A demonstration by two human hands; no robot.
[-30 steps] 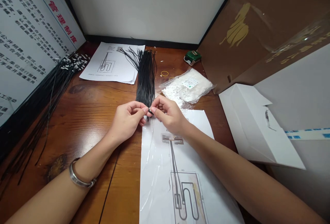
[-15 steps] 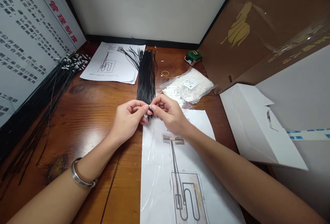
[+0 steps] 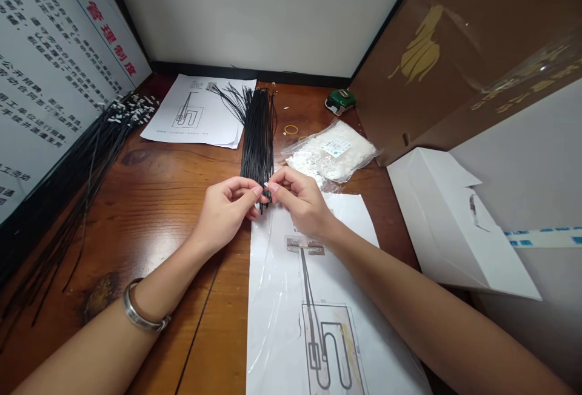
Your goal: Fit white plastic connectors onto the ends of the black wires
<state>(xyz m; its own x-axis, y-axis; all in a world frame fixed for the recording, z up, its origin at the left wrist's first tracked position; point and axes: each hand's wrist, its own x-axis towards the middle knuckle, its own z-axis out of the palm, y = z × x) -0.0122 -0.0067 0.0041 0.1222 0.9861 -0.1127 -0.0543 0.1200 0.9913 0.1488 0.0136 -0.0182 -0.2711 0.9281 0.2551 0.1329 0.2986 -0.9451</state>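
A small white connector housing [image 3: 266, 184] is pinched between the thumb and forefinger of my right hand [image 3: 304, 202]. Close by on the left, my left hand [image 3: 228, 205] has its thumb and forefinger pressed together at the near ends of a bundle of thin black wires [image 3: 258, 134]. It seems to grip a wire end, mostly hidden by the fingers. Both sets of fingertips nearly meet. Just beyond my right hand lies a clear plastic bag [image 3: 352, 149] of small white pieces. Under my hands is a sheet with a printed wire drawing [image 3: 277, 298].
Black wires with white connectors [image 3: 131, 110] lie at the left by a printed board. A paper drawing [image 3: 159, 122], a green tape measure [image 3: 341, 102] and a yellow rubber band [image 3: 291, 130] are toward the back. A brown carton [image 3: 454, 37] and white box [image 3: 436, 213] stand right.
My fingertips have shifted slightly, and the white connector housing now shows more clearly at my right fingertips. Both arms stay almost in place.
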